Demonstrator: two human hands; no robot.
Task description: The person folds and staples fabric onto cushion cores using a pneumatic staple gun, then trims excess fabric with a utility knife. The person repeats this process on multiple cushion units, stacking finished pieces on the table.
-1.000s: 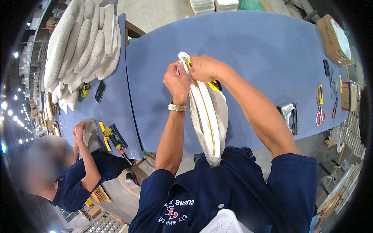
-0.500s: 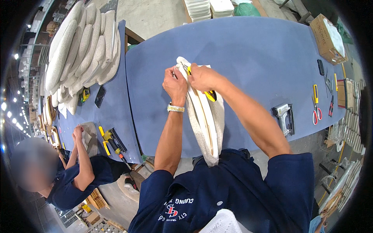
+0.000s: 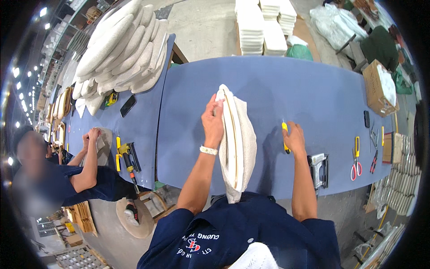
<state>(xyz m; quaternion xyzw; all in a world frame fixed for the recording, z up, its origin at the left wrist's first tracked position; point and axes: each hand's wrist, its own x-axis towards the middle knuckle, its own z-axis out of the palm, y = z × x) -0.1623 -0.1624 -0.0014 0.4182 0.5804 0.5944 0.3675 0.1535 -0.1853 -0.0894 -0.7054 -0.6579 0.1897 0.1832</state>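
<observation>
A beige fabric-covered chair pad (image 3: 247,139) stands on edge before me, its lower end against my shirt. Along its upturned edge a thin wooden board rim shows between white fabric or padding. My left hand (image 3: 213,120) is closed on the far left side of the pad, fingers gripping the fabric near the top. Off to the right, my right hand (image 3: 294,137) is low over the table, its fingers at a yellow-and-black utility knife (image 3: 285,139) whose blade points away from me. Part of the grip is hidden.
The blue table (image 3: 197,89) holds a staple gun (image 3: 318,171), red-and-yellow scissors (image 3: 356,157) and pliers at right. A carton (image 3: 380,92) sits at the far right corner. Stacked beige pads (image 3: 121,54) and a phone (image 3: 128,106) lie left, where a co-worker (image 3: 89,175) sits.
My right hand has moved from the pad's top to the table at right, taking the utility knife along. My left hand still grips the pad. The view has tilted up.
</observation>
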